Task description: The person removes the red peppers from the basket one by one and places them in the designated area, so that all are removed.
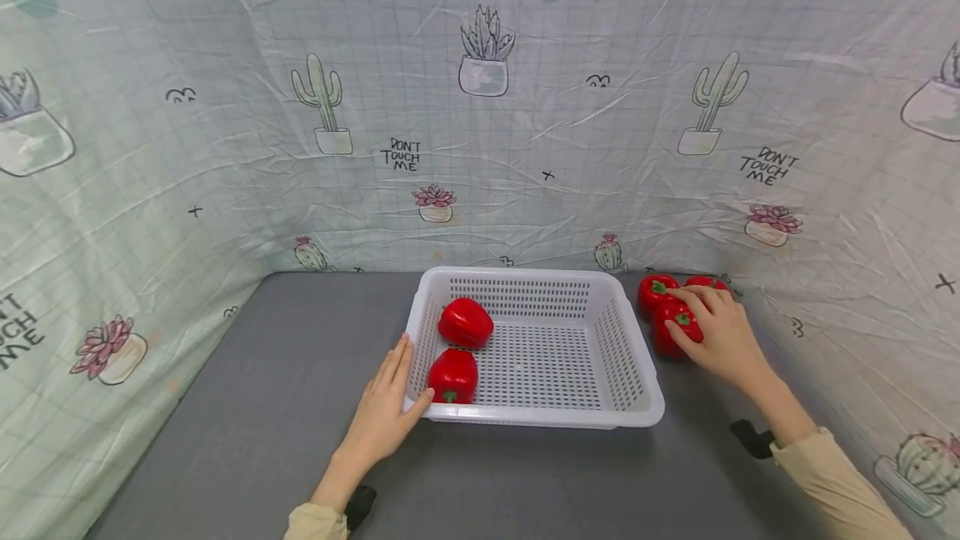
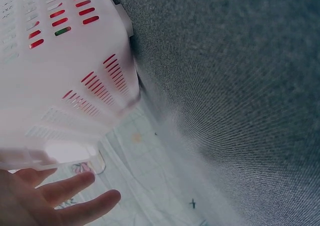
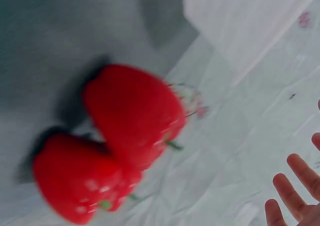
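A white perforated basket (image 1: 540, 417) stands on the grey table (image 1: 247, 407). Two red bell peppers (image 1: 465, 322) (image 1: 453, 374) lie in its left part. My left hand (image 1: 390, 407) lies flat against the basket's front left corner, fingers straight and thumb on the rim. In the left wrist view the basket wall (image 2: 65, 86) is close above my fingers (image 2: 65, 196). Right of the basket sit three more red peppers (image 1: 654, 292) (image 1: 705, 282) (image 1: 675, 325). My right hand (image 1: 716, 332) reaches over the nearest one and touches it. Blurred peppers (image 3: 132, 116) (image 3: 75, 178) fill the right wrist view, with straight fingertips (image 3: 292, 196) apart from them.
A pale cloth printed with cacti (image 1: 480, 107) hangs behind and along both sides of the table. Bare grey table surface lies left of and in front of the basket. The three loose peppers sit close to the right cloth wall.
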Demonstrator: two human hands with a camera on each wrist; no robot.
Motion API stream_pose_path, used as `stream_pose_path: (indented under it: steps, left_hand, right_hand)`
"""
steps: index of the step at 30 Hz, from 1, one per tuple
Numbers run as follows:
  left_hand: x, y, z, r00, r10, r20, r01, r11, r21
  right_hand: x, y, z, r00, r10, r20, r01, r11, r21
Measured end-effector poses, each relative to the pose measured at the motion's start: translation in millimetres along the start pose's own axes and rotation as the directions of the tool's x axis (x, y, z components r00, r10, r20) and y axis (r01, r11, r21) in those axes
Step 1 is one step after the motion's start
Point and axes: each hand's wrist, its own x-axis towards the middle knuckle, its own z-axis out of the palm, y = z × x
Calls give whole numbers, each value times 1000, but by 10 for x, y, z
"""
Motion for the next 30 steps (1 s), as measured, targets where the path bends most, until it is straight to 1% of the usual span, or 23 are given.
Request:
stream_pose_path:
  steps: [7, 11, 17, 21, 28, 30]
  left_hand:
    - [5, 12, -8, 1000, 2, 7, -2, 1000, 1]
    - [4, 15, -9, 1000, 0, 7, 0, 1000, 8]
    - [6, 11, -15, 1000, -1, 10, 1, 1000, 7]
    - [-5, 9, -6, 1000, 15, -8, -15, 1000, 11]
    - [-7, 4, 0, 1000, 15, 0, -15, 1000, 9]
    - [1, 4, -6, 1000, 18, -7, -18, 1000, 9]
  right_hand:
    - [214, -292, -29, 995, -99, 4, 99, 993, 60]
    - [347, -473, -48, 988, -148, 30, 146, 986, 76]
    - [538, -732, -52, 973, -226, 46, 222, 971, 91]
    - [631, -870, -20, 957, -287, 39, 281, 953, 109]
    - [764, -1082, 85, 942, -330, 64, 321, 939, 125]
    - [808, -1145, 127, 937, -342, 71, 332, 935, 126]
